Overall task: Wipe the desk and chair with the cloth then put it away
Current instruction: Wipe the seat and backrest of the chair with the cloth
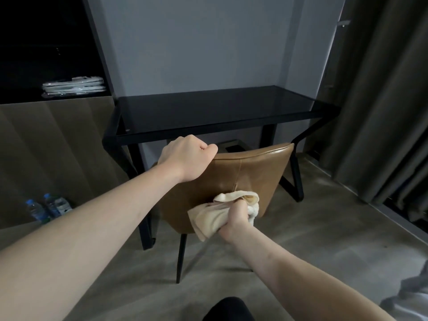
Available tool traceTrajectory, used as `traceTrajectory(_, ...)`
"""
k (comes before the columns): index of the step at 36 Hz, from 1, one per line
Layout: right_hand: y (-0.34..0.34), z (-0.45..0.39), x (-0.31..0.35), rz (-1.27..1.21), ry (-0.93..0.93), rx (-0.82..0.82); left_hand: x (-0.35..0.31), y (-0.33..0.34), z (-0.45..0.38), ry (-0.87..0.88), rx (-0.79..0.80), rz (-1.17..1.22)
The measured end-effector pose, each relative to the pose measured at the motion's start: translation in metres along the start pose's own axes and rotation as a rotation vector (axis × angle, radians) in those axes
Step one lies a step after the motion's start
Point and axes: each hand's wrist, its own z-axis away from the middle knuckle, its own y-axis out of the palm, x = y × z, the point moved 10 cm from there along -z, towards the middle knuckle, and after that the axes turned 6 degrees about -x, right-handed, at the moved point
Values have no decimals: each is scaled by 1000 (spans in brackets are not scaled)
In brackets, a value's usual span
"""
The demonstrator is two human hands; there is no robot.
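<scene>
Our right hand (236, 220) bunches the cream cloth (215, 214) against the back of the tan leather chair (250, 172), while our left hand (187, 156) clamps its top edge. Pressing harder could tip the thin-legged chair toward the black glass desk (208, 112) just beyond; open floor (324, 228) lies right.

We count one desk (215, 112) and one chair (252, 167), with two of the chair's thin legs in view. We see one cloth (222, 214). Two hands show: one left hand (187, 156) and one right hand (236, 221). On the floor at the left we count two bottles (46, 208). On the dark shelf we find one stack of packets (74, 86); how many packets it holds we cannot tell. At the right hangs one curtain (382, 100).
</scene>
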Motion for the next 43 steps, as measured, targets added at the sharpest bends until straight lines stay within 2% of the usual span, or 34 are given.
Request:
traceTrajectory(4,2,-22,27,138,-139,38,2,2,-2,-2,2,-5)
traceTrajectory(7,-30,-50,57,79,-275,-172,2,4,-4,12,-9,-10)
traceTrajectory(11,-48,-75,71,-43,-173,-240,2,5,-6,45,-25,-12)
traceTrajectory(14,-53,-103,74,-57,-36,-218,1,7,-7,67,-28,-10)
traceTrajectory(17,-60,-132,75,42,-63,-190,0,6,-8,86,-40,-17)
traceTrajectory(19,-56,-167,71,-56,-102,-139,-1,5,-9,88,-42,-21)
traceTrajectory(25,-46,-69,53,-22,-182,-209,-4,3,-7,74,-38,-27)
traceTrajectory(27,-47,-62,29,-21,-122,-226,-4,3,-6,62,-32,-21)
traceTrajectory(30,-35,-61,-18,-11,-3,-129,-5,2,-4,45,-22,-7)
traceTrajectory(33,-13,-36,-61,-106,180,74,-5,1,-1,24,-19,-9)
traceTrajectory(35,-8,-30,-66,-149,210,138,-5,0,0,27,-20,-4)
traceTrajectory(39,-14,-50,-44,-124,138,62,-4,1,-1,29,-24,4)
traceTrajectory(43,-39,-94,-3,-205,-9,-153,-2,4,-3,37,-27,6)
